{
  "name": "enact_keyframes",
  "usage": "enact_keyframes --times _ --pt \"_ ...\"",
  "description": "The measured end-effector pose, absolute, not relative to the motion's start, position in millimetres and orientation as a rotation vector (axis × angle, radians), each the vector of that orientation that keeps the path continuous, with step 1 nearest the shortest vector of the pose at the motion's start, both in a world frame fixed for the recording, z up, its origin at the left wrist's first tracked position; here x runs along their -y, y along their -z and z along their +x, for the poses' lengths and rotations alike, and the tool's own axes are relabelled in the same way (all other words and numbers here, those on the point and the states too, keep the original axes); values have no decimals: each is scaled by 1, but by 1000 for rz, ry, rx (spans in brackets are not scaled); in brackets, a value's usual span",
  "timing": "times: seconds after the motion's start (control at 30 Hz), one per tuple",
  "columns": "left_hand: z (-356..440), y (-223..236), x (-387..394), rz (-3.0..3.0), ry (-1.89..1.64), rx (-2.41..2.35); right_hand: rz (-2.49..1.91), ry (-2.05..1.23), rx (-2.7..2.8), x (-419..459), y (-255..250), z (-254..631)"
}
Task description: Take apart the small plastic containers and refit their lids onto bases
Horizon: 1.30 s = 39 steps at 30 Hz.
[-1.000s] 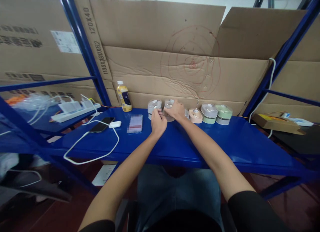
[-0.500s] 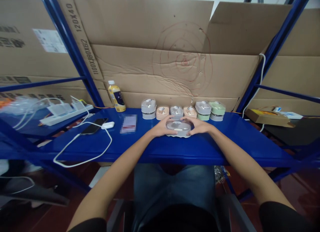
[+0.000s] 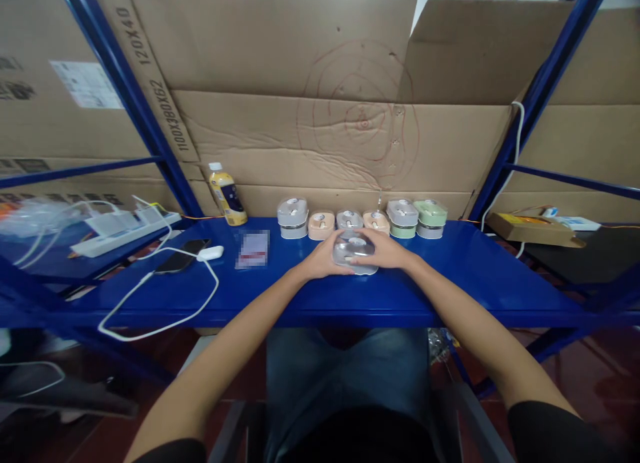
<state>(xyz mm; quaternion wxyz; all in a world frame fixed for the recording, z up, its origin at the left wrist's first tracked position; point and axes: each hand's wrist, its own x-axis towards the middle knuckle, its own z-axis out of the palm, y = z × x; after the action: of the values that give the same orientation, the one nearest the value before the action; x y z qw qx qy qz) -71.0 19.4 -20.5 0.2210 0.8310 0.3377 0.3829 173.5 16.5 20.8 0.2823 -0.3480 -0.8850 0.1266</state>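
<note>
Well, from here I can see both hands at work near the middle of the blue metal table [image 3: 475, 276], sharing one rounded, see-through grey plastic container [image 3: 353, 246]. The left hand [image 3: 323, 260] wraps its left side, half open, thumb along the front; the right hand [image 3: 384, 248] curves around the opposite side in much the same way, its fingers reaching over the near face. Whether the container's base touches the tabletop, I can't tell.

Just behind, a row of small containers stands before the brown cardboard wall [image 3: 240, 63]: a grey two-tier one [image 3: 293, 218], a peach rounded one [image 3: 321, 226], a low grey one [image 3: 349, 220], a second peach one [image 3: 376, 221], a grey-topped, green-based one [image 3: 403, 218] and a green-topped, grey-based one [image 3: 431, 218]. Over on the left are a yellow plastic bottle with a dark label [image 3: 227, 195], a black phone [image 3: 183, 256] and a looping white cable [image 3: 125, 340].
</note>
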Motion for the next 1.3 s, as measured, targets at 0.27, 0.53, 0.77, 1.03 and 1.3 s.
enact_keyframes --times 0.27,0.53,0.77,1.03,1.3 --pt "-71 15 -8 2580 -907 -1061 -1159 -251 1919 -48 -27 216" --pt "-82 10 -25 2267 -1443 -1368 -1180 -248 1863 -50 -26 217" --pt "-86 9 -23 2377 -1339 -1338 -1195 -304 1851 -49 -30 217" --pt "-68 14 -5 2519 -1016 -1074 -895 -519 2248 -35 -31 208" --pt "-62 23 -18 2298 -1101 -1144 -874 -341 2409 -24 -25 180"
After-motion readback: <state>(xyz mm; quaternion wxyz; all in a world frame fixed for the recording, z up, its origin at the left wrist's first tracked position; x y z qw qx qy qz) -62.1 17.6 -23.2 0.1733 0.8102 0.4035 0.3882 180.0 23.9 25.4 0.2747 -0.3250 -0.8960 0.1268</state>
